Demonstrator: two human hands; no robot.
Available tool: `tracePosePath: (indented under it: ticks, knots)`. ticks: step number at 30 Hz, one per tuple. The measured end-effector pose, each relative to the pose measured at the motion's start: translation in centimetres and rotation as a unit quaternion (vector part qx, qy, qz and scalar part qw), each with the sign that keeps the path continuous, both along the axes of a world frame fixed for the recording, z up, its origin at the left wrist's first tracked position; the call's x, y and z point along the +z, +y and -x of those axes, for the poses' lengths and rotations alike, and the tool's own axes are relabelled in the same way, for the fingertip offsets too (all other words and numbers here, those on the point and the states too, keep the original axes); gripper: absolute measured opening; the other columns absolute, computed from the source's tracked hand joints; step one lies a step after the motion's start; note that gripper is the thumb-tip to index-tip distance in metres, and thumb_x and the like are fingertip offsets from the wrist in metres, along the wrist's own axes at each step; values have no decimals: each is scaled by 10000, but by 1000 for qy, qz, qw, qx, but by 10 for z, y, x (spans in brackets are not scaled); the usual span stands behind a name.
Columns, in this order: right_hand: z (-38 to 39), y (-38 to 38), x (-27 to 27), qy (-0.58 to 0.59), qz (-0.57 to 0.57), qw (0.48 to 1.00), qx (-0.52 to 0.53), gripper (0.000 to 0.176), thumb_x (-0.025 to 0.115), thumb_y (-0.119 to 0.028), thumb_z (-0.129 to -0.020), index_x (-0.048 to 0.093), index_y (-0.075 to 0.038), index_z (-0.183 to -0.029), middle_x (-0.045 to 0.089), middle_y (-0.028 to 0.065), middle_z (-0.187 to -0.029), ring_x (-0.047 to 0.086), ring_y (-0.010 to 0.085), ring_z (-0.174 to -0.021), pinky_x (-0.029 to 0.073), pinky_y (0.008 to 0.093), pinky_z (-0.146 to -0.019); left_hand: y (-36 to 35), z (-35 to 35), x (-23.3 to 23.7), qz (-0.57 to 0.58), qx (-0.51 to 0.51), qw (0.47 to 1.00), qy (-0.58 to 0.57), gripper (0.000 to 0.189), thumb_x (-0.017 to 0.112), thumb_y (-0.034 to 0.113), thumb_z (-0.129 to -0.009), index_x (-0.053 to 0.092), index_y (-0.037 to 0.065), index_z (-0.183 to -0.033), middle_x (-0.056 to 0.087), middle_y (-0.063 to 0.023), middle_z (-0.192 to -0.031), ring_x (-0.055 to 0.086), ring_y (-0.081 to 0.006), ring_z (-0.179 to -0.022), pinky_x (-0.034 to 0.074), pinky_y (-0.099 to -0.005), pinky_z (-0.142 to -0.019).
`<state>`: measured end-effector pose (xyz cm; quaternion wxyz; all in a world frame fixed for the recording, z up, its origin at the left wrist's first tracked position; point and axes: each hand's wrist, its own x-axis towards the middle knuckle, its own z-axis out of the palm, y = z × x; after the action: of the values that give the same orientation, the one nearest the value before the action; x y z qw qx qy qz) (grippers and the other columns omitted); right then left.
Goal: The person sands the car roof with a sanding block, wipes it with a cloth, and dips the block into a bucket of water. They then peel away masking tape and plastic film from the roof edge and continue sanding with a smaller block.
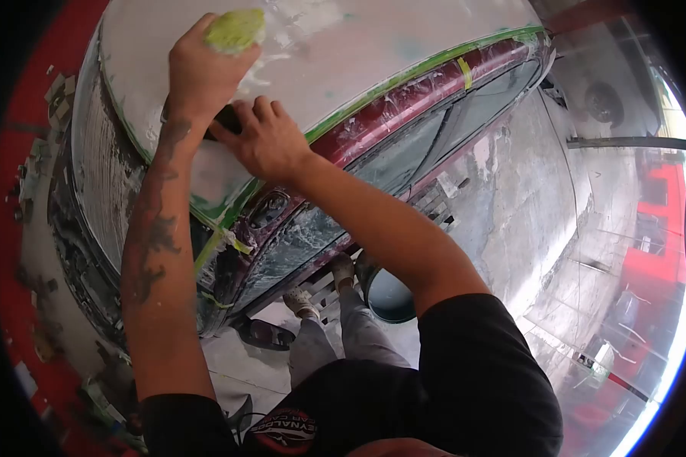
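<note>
My left hand (pixel 209 72) is closed around a yellow-green sponge (pixel 235 30), held above the car roof. On the roof panel (pixel 343 57), pale and primer-like with wet whitish smears, my right hand (pixel 270 141) grips a dark block (pixel 227 120). Most of that block is hidden by my hand and my left wrist; it looks like a sanding block, but its underside does not show. A green border (pixel 427 61) runs along the roof's edge, beside the maroon side rail (pixel 358 126). Yellow masking tape (pixel 466 73) crosses the rail.
A dark bucket (pixel 391 295) stands on the floor by my feet, near a slatted platform (pixel 324 293). Wet, streaked side windows (pixel 297 240) lie below the rail. Pale floor (pixel 503 206) stretches to the right, and another vehicle (pixel 602 91) is at upper right.
</note>
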<state>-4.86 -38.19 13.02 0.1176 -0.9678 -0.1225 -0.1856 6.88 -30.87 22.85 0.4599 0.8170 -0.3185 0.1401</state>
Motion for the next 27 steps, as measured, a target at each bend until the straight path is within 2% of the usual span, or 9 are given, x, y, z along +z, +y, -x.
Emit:
tracePosePath:
  ticks: [2,4,6,7,9,12,16,22,27]
  knots:
    - [-17,-51,-5,-138,76,983,-91,421,536,-253,-956,636,-289,-1364,577,220,-1312,554,428,-1159,484,527,-942,-40,0,8,5,-27,999,20,247,799,152,-793,697,10,-967,751,-164,-892,740,-271,-845,571,-385,-734]
    - [-36,-122,-6,-72,94,971,-207,428,567,-325,-964,625,-250,-1381,648,246,-1238,596,475,-1104,470,569,-975,-54,-11,7,25,-36,998,53,216,783,153,-797,718,15,-949,757,-203,-948,750,-334,-934,580,-420,-753]
    - [-43,-148,12,-53,-17,944,-324,406,586,-334,-961,635,-231,-1350,614,252,-1266,572,457,-1139,471,549,-968,-54,-29,-8,16,-41,923,-382,245,814,183,-750,703,18,-892,746,-162,-819,724,-376,-781,582,-396,-703]
    - [-45,-134,11,-53,-18,947,-317,406,586,-334,-961,635,-231,-1350,614,252,-1266,572,457,-1139,471,549,-968,-46,-13,12,13,-35,923,-382,245,814,183,-750,703,18,-892,746,-162,-819,724,-376,-781,582,-396,-703]
    - [-45,-85,4,-51,16,940,-338,419,593,-318,-963,617,-240,-1373,602,252,-1246,564,449,-1132,470,543,-957,-31,16,47,-18,32,999,-11,260,775,177,-834,726,15,-1031,739,-197,-955,703,-386,-881,571,-425,-801]
    - [-21,44,5,61,-35,981,-179,452,454,-231,-1014,542,-204,-1458,542,257,-1358,508,429,-1228,422,533,-997,1,-8,19,9,81,994,-68,312,844,188,-814,683,-1,-1002,744,-98,-854,682,-157,-745,554,-325,-712]
    - [-12,62,-9,38,-6,999,-19,484,491,-200,-974,553,-234,-1452,533,239,-1365,544,404,-1159,457,523,-961,97,8,-16,35,210,977,-24,325,849,210,-850,692,4,-1047,749,-117,-966,718,-220,-840,559,-351,-752]
    - [-40,-155,12,-45,55,929,-363,459,598,-299,-969,580,-257,-1426,606,233,-1205,572,437,-1065,490,540,-877,227,88,-143,55,368,914,162,516,780,348,-930,596,-43,-1213,625,-200,-1162,655,-292,-1028,534,-430,-859]
    - [-17,-10,1,-66,10,965,-254,490,632,-248,-928,584,-267,-1415,577,232,-1240,562,421,-1017,470,537,-866,219,127,-217,-87,465,879,59,578,726,379,-955,532,-33,-1311,489,-266,-1282,533,-441,-1168,453,-547,-968]
